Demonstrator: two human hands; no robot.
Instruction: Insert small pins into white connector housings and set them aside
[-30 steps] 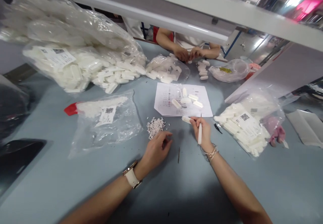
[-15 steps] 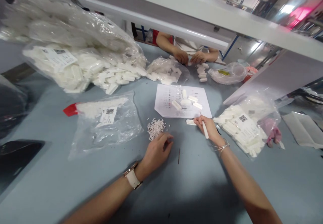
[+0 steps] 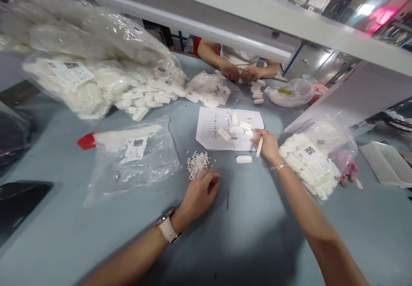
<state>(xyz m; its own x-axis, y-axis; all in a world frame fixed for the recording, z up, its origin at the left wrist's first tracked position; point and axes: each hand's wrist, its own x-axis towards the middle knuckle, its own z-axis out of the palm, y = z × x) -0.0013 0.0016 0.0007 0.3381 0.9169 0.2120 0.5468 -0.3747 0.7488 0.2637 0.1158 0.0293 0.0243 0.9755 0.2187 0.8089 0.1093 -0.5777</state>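
My right hand (image 3: 269,145) grips a slim white-handled tool (image 3: 259,146), a thin dark tip showing above the fingers. Its fingertips are at the right edge of a printed paper sheet (image 3: 206,140), close to a white plastic piece (image 3: 250,134) there; whether they touch it is unclear. Several similar oblong pieces lie on the sheet. Below it, a single white piece (image 3: 243,159) rests on the table. My left hand (image 3: 201,191) lies curled beside a heap of tiny white parts (image 3: 198,164), thumb and fingertips close together; anything between them is hidden.
Large clear bags of white pieces (image 3: 93,92) fill the back left. A flatter bag (image 3: 141,165) with a red corner lies left, another filled bag (image 3: 310,159) right. A thin dark rod (image 3: 228,200) lies near my left hand. Across the table, a co-worker's hands (image 3: 240,72) handle pieces.
My right hand has moved up and slightly right with the tool, leaving the single white piece below the sheet for the sheet's right edge. My left hand stays where it was.
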